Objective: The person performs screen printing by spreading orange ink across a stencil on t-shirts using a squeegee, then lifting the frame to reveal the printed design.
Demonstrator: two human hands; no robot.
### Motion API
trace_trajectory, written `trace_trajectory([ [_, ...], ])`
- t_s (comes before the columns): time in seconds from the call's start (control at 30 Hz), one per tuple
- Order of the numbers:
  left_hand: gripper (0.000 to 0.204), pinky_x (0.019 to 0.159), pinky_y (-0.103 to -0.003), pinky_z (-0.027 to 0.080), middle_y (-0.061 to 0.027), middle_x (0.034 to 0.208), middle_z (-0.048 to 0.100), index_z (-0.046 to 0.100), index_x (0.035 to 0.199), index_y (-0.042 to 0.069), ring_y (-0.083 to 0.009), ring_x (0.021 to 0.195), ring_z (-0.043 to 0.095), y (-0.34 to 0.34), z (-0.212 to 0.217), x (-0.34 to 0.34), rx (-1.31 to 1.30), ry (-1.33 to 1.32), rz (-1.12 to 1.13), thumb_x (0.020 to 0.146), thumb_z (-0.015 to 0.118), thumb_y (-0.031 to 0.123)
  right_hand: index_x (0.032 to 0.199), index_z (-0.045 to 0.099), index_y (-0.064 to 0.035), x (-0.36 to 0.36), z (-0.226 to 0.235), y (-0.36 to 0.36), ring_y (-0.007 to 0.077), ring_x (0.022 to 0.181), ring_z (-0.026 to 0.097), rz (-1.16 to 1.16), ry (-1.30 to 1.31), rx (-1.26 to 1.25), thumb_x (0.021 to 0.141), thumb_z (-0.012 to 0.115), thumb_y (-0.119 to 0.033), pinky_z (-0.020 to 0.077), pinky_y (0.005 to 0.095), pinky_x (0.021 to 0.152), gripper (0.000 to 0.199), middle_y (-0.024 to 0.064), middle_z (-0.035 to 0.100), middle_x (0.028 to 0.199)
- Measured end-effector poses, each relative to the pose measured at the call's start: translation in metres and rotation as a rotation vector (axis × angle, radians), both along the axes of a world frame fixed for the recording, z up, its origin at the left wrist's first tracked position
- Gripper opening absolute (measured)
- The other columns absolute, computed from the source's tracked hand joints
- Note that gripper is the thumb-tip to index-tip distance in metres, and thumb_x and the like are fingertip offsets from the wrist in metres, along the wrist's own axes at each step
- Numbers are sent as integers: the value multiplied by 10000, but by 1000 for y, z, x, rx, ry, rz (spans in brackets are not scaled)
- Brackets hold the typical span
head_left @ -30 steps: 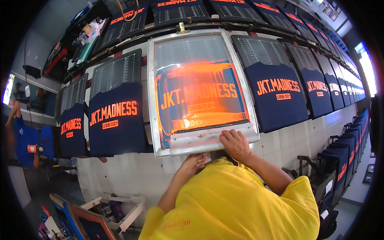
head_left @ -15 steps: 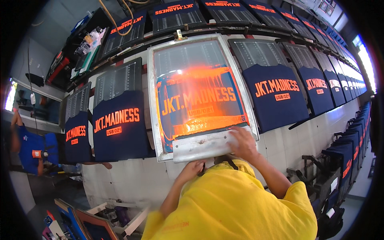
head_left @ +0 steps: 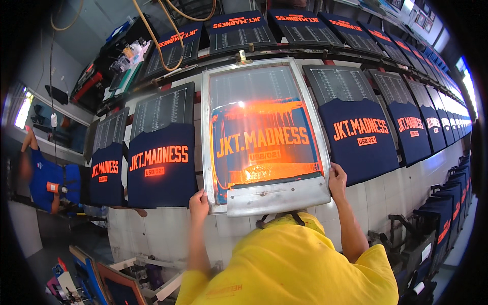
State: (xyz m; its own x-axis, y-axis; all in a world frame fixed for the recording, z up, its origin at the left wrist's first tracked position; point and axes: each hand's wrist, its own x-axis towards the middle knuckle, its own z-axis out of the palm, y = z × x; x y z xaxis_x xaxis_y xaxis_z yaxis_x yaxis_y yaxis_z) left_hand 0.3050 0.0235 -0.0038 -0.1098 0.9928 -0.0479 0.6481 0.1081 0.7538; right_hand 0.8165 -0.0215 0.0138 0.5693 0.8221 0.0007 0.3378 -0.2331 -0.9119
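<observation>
Long and white, the tabletop [head_left: 168, 229] runs off toward the right rim of the view, carrying a row of dark navy shirts pulled over flat boards, each printed in orange block lettering. Above this row, at the far side, a second line of boards with navy shirts [head_left: 239, 30] follows the same curve, and yellowish hoses [head_left: 152, 35] loop down over it from the top. At the middle lies the printing screen [head_left: 262, 134], a metal-framed mesh smeared with glowing orange ink, set flat over one board with its lower edge toward the person. The left hand [head_left: 199, 199] is closed on the frame's lower left corner, fingers wrapped over the edge. The right hand [head_left: 337, 179] grips the lower right corner of the same frame, fingers curled over the side bar. Just left of the screen sits a printed navy shirt [head_left: 161, 165], with another navy shirt [head_left: 105, 173] beside it; to the right lies a finished shirt [head_left: 358, 137], and more of them shrink toward the distance. The person's yellow shirt [head_left: 300, 264] fills the lower centre. At the far left edge another person in blue [head_left: 48, 180] stands beside the tabletop. Below, at the lower left, framed screens [head_left: 109, 282] lean near the floor.
</observation>
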Motion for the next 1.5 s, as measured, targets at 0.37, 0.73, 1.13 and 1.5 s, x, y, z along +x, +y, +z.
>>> trace_trajectory([
  [0.37,256,810,-318,524,-212,962,729,697,1084,-55,-248,883,718,2,5,4,5,-68,93,900,666,120,1123,672,57,7,-19,-2,94,783,577,-60,12,6,932,553,-38,470,252,728,245,47,664,856],
  [0.73,332,855,-381,526,-195,1066,703,686,1138,-14,-328,975,680,-7,52,30,90,197,118,911,666,228,1197,633,7,8,27,-15,347,1006,630,163,-457,-73,881,660,-146,506,406,886,352,218,633,1141],
  [1.13,506,977,-402,482,-122,1302,571,605,1177,-15,-309,1205,539,-33,110,95,166,511,-717,683,705,33,1196,580,-37,-25,112,-25,293,1122,567,972,-968,-54,610,772,-83,441,398,977,618,122,615,1147],
  [1.5,428,848,-406,558,-133,1121,664,648,1067,20,-323,999,653,7,101,108,205,522,-532,646,686,-44,831,597,-50,-25,93,8,276,851,602,738,-1009,83,562,759,-61,447,410,788,315,79,605,865],
])
